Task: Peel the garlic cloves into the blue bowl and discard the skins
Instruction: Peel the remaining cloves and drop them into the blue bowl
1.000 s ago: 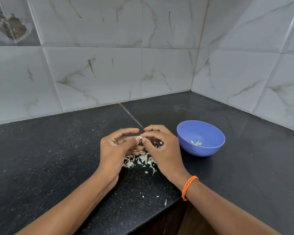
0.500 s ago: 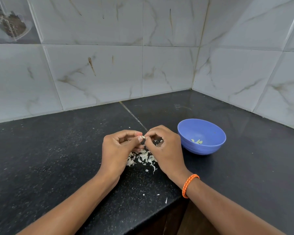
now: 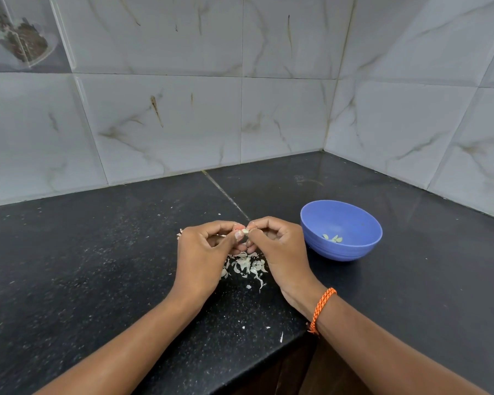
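A small pale garlic clove is pinched between the fingertips of both hands above the black counter. My left hand holds it from the left with curled fingers, and my right hand pinches it from the right. Under the hands lies a heap of white garlic skins. The blue bowl stands just to the right of my right hand, with a few peeled cloves at its bottom.
The black stone counter runs into a corner of grey marble-look tiled walls. Its front edge cuts in near my right wrist. Small skin flecks lie scattered near that edge.
Both hands stay together on the clove, their fingers curling a little tighter around it. The bowl and the skin heap have not moved.
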`<act>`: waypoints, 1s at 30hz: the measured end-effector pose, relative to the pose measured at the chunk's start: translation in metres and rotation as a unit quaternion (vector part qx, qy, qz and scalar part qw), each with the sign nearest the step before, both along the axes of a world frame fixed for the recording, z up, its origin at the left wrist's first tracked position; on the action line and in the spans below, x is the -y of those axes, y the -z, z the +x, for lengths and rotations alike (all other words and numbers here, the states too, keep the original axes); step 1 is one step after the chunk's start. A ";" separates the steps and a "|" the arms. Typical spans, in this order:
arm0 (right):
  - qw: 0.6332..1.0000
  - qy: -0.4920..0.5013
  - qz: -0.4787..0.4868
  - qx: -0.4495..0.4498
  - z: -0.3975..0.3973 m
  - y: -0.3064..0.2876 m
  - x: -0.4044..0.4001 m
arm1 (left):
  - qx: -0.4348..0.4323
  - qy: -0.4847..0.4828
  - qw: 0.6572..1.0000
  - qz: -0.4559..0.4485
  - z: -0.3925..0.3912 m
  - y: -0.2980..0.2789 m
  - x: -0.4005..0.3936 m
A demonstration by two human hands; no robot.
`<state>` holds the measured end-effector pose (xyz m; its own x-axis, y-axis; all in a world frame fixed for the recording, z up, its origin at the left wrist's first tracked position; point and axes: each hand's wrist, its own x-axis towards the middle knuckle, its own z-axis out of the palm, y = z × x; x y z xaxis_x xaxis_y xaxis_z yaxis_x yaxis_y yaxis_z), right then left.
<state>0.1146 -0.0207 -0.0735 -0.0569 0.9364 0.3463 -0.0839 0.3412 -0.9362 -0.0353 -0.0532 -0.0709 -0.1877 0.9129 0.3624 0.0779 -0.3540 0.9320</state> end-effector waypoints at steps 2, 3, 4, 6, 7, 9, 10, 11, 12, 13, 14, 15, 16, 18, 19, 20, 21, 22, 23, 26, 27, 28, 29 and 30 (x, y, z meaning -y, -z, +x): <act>0.999 -0.023 -0.026 -0.027 0.001 0.001 -0.001 | 0.004 0.003 1.000 -0.003 -0.001 0.000 0.000; 0.998 -0.033 -0.037 -0.036 0.002 0.001 -0.001 | 0.006 0.004 1.000 -0.007 -0.002 0.000 -0.001; 0.998 -0.037 -0.039 -0.035 0.003 0.000 -0.001 | 0.009 0.006 1.000 -0.011 -0.002 -0.001 -0.001; 1.000 -0.020 -0.008 0.003 0.005 0.000 -0.002 | 0.020 0.003 1.000 -0.016 -0.003 -0.001 -0.002; 0.999 0.000 0.024 0.034 0.005 0.000 -0.003 | 0.024 -0.003 1.000 -0.017 -0.003 -0.001 -0.003; 0.989 0.050 0.096 0.097 0.004 0.002 -0.003 | 0.031 -0.021 0.999 -0.019 -0.003 -0.001 -0.002; 0.983 0.073 0.123 0.118 0.002 0.003 -0.003 | 0.032 -0.031 0.999 -0.020 -0.003 -0.001 -0.001; 0.976 0.091 0.143 0.134 0.001 0.004 -0.003 | 0.029 -0.039 0.999 -0.019 -0.002 -0.002 0.000; 0.970 0.106 0.158 0.148 0.000 0.005 -0.002 | 0.021 -0.046 0.999 -0.017 -0.001 -0.002 0.000; 0.965 0.118 0.171 0.162 0.000 0.005 -0.002 | 0.011 -0.050 0.999 -0.016 -0.001 -0.002 0.000; 0.959 0.130 0.184 0.174 0.000 0.006 -0.002 | 0.003 -0.053 0.998 -0.015 0.000 -0.002 0.001; 0.953 0.139 0.195 0.185 -0.001 0.006 -0.003 | -0.003 -0.053 0.998 -0.015 0.000 -0.002 0.001; 0.947 0.148 0.206 0.195 -0.001 0.007 -0.003 | -0.009 -0.052 0.999 -0.014 0.001 -0.002 0.001; 0.936 0.163 0.225 0.218 -0.002 0.008 -0.003 | -0.019 -0.052 0.998 -0.009 0.001 -0.002 0.001; 0.931 0.169 0.230 0.227 -0.003 0.009 -0.003 | -0.024 -0.052 0.998 -0.006 0.002 -0.002 0.001; 0.928 0.173 0.234 0.231 -0.003 0.010 -0.003 | -0.027 -0.051 0.998 -0.004 0.002 -0.003 0.002; 0.927 0.175 0.237 0.233 -0.003 0.010 -0.003 | -0.027 -0.047 0.999 -0.002 0.003 -0.004 0.003; 0.926 0.175 0.238 0.235 -0.003 0.011 -0.003 | -0.026 -0.042 0.999 -0.002 0.003 -0.005 0.003; 0.926 0.174 0.239 0.236 -0.003 0.011 -0.003 | -0.024 -0.038 0.999 -0.004 0.003 -0.006 0.003; 0.929 0.175 0.234 0.227 -0.002 0.011 -0.005 | -0.018 -0.024 0.999 -0.012 0.002 -0.005 0.003; 0.931 0.175 0.232 0.223 -0.002 0.011 -0.005 | -0.020 -0.018 1.000 -0.013 0.002 -0.005 0.003; 0.932 0.173 0.230 0.221 -0.001 0.010 -0.006 | -0.026 -0.015 0.999 -0.013 0.003 -0.005 0.003; 0.933 0.171 0.230 0.219 -0.001 0.010 -0.006 | -0.034 -0.017 0.999 -0.012 0.003 -0.005 0.004; 0.933 0.167 0.230 0.220 -0.001 0.010 -0.006 | -0.042 -0.020 0.999 -0.009 0.003 -0.005 0.004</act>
<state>0.1131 -0.0151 -0.0837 -0.0198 0.6848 0.7285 0.4575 0.6541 -0.6024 -0.0322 -0.0574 -0.0655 -0.1932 0.9116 0.3629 0.1706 -0.3330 0.9274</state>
